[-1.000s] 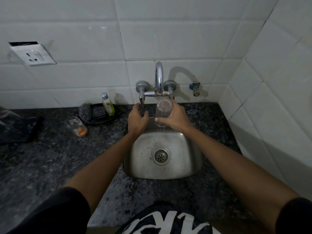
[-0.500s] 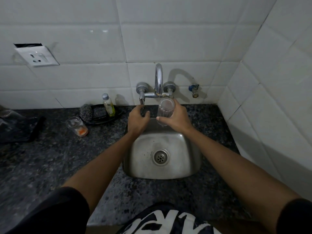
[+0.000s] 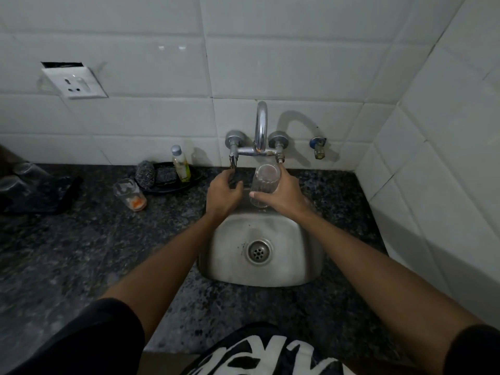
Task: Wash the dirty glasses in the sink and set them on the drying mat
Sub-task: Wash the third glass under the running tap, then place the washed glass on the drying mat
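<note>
the right hand [image 3: 284, 196] is wrapped around a clear glass [image 3: 264, 185], thumb across the front and fingers behind, holding it upright over the back edge of the sink [image 3: 303, 266], just under the spout of the tap [image 3: 261, 125]. the left hand [image 3: 221, 194] is curled at the left tap handle [image 3: 233, 161], fingers bent around something dark below it; whether it actually grips the lever i cannot tell

the step looks like rinsing. to do it well, keep the glass mouth square under the spout, open the tap gently so water does not splash off the rim, then tilt and turn the glass so the flow reaches the whole inner wall. wet smooth glass is slippery, so the grip should sit low and firm, and the rim should stay off the metal spout

the glass is a plain straight tumbler, thin and see-through. the sink is a small rounded steel bowl, brushed and dull, with a ringed drain [image 3: 258, 251]. the counter [image 3: 81, 253] is dark speckled stone, the wall glossy white tile. a second glass [image 3: 130, 194] with orange dregs stands on the counter to the left, near a dark tray [image 3: 189, 182] holding a wiry scrubber [image 3: 146, 174] and a small bottle [image 3: 180, 165]. a dark cloth-like mat [image 3: 40, 196] lies at the far left with faint upturned glasses on it
</note>
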